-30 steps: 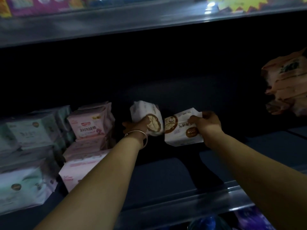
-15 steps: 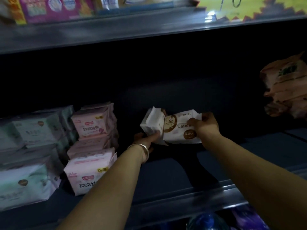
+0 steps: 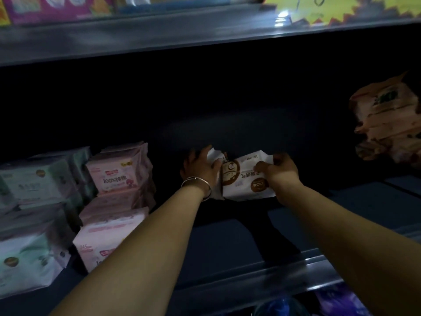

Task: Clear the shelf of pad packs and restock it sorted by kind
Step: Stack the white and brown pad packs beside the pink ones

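Note:
Two white pad packs with brown round logos stand side by side deep on the dark shelf. My left hand grips the left white pack, which is mostly hidden behind that hand. My right hand holds the right white pack by its upper right corner. The two packs touch. Pink pad packs are stacked on the left of the shelf, and pale green packs stand further left.
Orange packs are piled at the far right of the shelf. An upper shelf edge runs overhead with colourful boxes and a yellow price sign. Blue and purple packages show below the shelf's front rail.
My left hand turned its white pack and pushed it back against the pack in my right hand. Both hands moved slightly deeper into the shelf.

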